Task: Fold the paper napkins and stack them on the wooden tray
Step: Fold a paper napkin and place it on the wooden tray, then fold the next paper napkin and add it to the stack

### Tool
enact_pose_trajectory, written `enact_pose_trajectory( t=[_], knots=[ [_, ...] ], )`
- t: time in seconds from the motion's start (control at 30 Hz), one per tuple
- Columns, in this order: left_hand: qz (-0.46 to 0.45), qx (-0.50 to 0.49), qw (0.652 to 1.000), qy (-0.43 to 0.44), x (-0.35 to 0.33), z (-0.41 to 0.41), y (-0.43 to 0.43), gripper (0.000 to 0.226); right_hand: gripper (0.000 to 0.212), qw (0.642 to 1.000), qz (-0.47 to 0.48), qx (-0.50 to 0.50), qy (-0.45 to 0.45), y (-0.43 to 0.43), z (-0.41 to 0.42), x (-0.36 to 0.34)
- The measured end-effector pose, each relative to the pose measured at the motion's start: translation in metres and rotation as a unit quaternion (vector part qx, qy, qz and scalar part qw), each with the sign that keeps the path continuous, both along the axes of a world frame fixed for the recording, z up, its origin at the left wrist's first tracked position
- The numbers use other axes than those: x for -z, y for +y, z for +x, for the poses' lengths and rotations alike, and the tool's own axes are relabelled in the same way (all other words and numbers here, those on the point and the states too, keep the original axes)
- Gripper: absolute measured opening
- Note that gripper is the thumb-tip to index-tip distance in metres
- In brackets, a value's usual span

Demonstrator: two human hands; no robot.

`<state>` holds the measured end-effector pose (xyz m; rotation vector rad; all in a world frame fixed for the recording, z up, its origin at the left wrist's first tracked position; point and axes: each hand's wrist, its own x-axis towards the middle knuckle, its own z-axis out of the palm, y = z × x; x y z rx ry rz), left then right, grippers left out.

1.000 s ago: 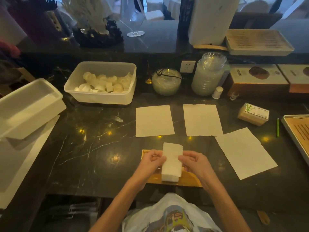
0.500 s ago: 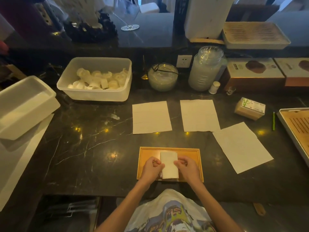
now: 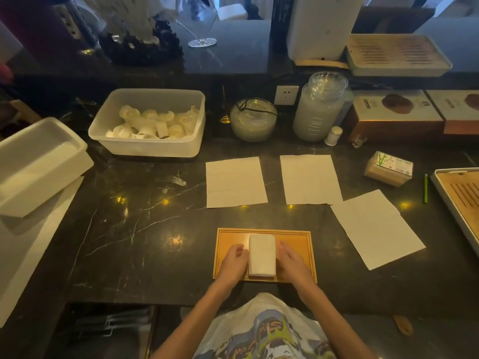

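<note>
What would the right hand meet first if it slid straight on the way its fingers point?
Probably the wooden tray's far rim: the right hand points away and slightly left, beside the folded napkin stack, whose corner it might brush.

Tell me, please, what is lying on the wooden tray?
A folded white napkin stack lies on the wooden tray between the left hand and right hand. The tray floor beneath them is covered.
</note>
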<state>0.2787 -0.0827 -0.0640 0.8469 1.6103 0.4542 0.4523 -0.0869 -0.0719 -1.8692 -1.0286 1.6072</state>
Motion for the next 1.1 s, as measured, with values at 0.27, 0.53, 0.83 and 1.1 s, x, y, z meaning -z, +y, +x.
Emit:
enact_pose_trajectory(
  t=[0.27,0.53,0.83,1.1],
  knots=[
    [-0.037,0.067,0.986,-0.148,0.002,0.016,-0.007,0.063,0.047,0.969,-0.064,0.098,0.217,-0.001,-0.023,-0.019],
    [-0.045,0.044,0.988,-0.142,0.005,0.016,-0.005,0.064,0.045,0.972,-0.066,0.085,0.208,0.001,-0.025,-0.02],
    [0.013,-0.041,0.999,0.022,-0.008,-0.013,0.027,0.041,0.045,0.999,0.022,0.038,-0.002,0.018,0.001,-0.022],
    [0.082,-0.105,0.939,0.316,-0.01,-0.068,0.151,0.027,0.021,0.971,0.134,-0.006,-0.196,0.159,-0.025,-0.025]
  ],
)
